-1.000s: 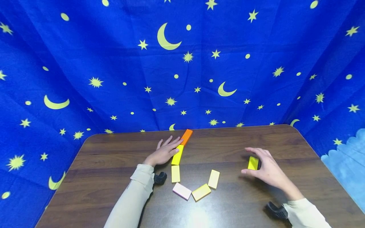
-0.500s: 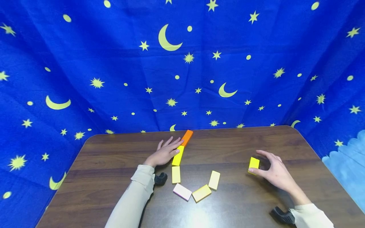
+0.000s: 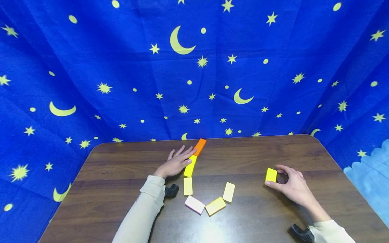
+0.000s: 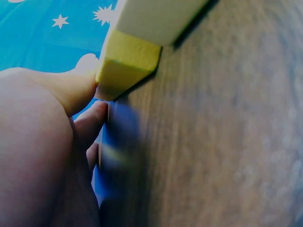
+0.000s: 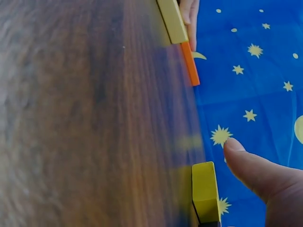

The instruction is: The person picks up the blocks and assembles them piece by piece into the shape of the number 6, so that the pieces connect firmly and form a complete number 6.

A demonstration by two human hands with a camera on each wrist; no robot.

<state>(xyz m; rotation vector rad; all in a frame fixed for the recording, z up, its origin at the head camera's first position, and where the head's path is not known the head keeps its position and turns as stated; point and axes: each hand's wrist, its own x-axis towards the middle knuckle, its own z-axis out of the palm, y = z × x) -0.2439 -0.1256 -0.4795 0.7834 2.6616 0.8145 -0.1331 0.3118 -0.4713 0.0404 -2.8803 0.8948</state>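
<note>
My left hand (image 3: 174, 164) lies with straight fingers along a yellow block (image 3: 190, 166) and an orange block (image 3: 200, 147), touching both. In the left wrist view its thumb (image 4: 78, 87) meets the side of the yellow block (image 4: 128, 61). At the right, my right hand (image 3: 293, 184) is beside another yellow block (image 3: 271, 175) that stands on the table. The right wrist view shows the thumb (image 5: 251, 165) raised apart from this yellow block (image 5: 204, 189). The right fingers are mostly hidden there; in the head view they bend loosely to the block's right.
Below the left hand's blocks, a pale yellow block (image 3: 188, 186), a pink block (image 3: 195, 204), a light orange-yellow block (image 3: 215, 206) and a cream block (image 3: 229, 192) curve across the brown table (image 3: 146, 219). A blue star-patterned cloth (image 3: 212, 74) hangs behind.
My right hand has drawn away to the right, and its fingers no longer surround the standing yellow block. That block stays about where it was. The left hand has not visibly moved.
</note>
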